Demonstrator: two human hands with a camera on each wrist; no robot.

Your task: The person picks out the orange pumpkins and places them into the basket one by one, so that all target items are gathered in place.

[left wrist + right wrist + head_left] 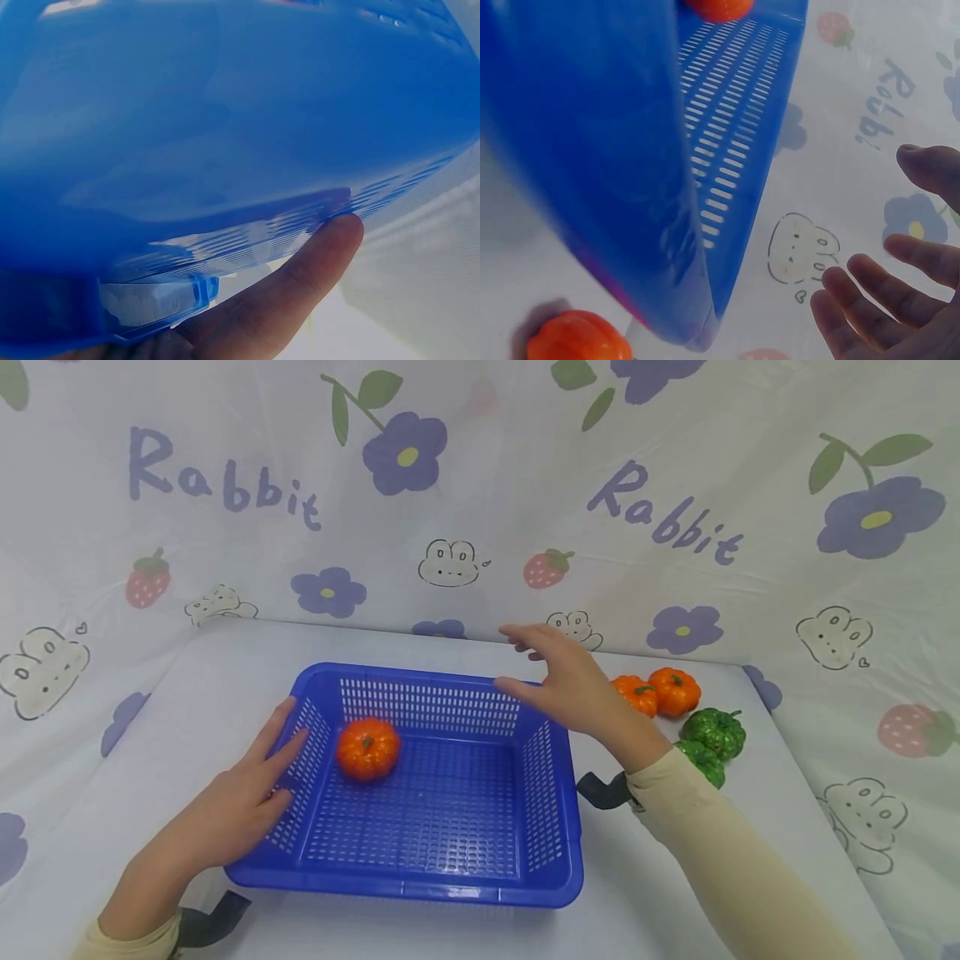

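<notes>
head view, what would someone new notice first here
The bright blue basket in the middle of the table, with one orange pumpkin inside near its left wall. The left hand rests flat against the basket's left wall, while the right hand hovers open over the far right corner. To the right of the basket lie two more orange pumpkins and two green pumpkins.

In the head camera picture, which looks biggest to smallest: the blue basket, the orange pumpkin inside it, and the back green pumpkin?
1. Blue basket, by far.
2. Orange pumpkin and back green pumpkin: they look about alike, so no ranking.
</notes>
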